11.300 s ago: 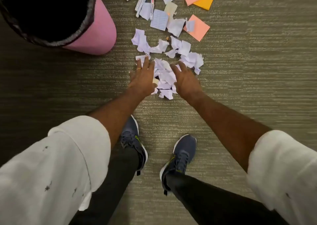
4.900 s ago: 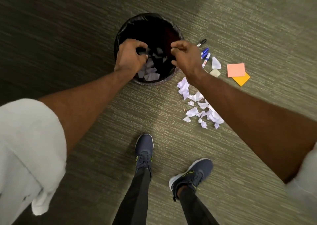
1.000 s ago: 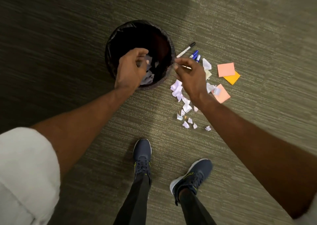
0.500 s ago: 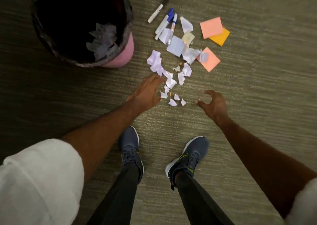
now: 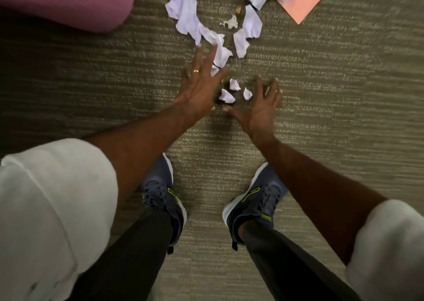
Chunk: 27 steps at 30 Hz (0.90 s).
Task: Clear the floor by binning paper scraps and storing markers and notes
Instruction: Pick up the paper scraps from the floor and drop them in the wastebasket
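Note:
Three small white paper scraps (image 5: 230, 91) lie on the carpet between my hands. My left hand (image 5: 199, 87) is flat and spread just left of them, its fingertips touching a larger torn scrap (image 5: 221, 53). My right hand (image 5: 259, 105) is open with curled fingers just right of the small scraps. More torn white paper (image 5: 185, 13) trails up toward the top edge, beside another scrap (image 5: 251, 24). An orange sticky note (image 5: 300, 2) lies at the top right, partly under white paper. The markers are out of view.
The pink side of the bin (image 5: 66, 2) fills the top left corner; its opening is out of frame. My two dark shoes (image 5: 160, 192) (image 5: 254, 204) stand on the carpet just behind my hands.
I have bent lower, so the floor looks closer. Both hands have closed in on the three small scraps from either side. The bin's opening and the markers have left the frame.

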Each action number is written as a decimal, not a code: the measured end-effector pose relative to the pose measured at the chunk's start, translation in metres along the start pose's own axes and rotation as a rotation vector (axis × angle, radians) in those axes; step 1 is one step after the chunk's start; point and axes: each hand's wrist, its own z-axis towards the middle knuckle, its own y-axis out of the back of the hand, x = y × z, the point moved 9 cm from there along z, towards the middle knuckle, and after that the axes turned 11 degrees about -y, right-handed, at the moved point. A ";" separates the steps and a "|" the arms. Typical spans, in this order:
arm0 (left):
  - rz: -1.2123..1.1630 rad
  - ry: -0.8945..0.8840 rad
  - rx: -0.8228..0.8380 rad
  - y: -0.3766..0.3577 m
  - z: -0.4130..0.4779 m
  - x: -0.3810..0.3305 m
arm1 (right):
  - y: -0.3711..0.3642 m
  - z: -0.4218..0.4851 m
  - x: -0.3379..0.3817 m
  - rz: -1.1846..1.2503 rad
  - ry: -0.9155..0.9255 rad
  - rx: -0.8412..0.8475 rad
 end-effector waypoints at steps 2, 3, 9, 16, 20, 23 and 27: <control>0.146 -0.004 -0.034 0.008 0.015 0.006 | -0.012 -0.006 0.017 0.019 0.049 -0.015; 0.200 0.005 -0.048 0.014 0.021 0.012 | -0.017 -0.009 0.026 0.048 0.075 -0.012; 0.282 0.066 -0.058 0.054 0.044 0.067 | -0.029 -0.017 0.081 0.078 0.274 -0.051; 0.196 0.081 0.092 0.062 0.055 0.101 | -0.021 -0.012 0.106 -0.233 0.521 -0.177; 0.108 0.041 0.081 0.057 0.061 0.106 | -0.016 -0.007 0.100 -0.289 0.596 -0.172; 0.003 -0.046 -0.041 0.065 0.066 0.106 | -0.011 -0.002 0.101 -0.285 0.621 -0.183; -0.045 -0.092 -0.130 0.073 0.069 0.101 | -0.022 0.003 0.112 -0.343 0.608 -0.107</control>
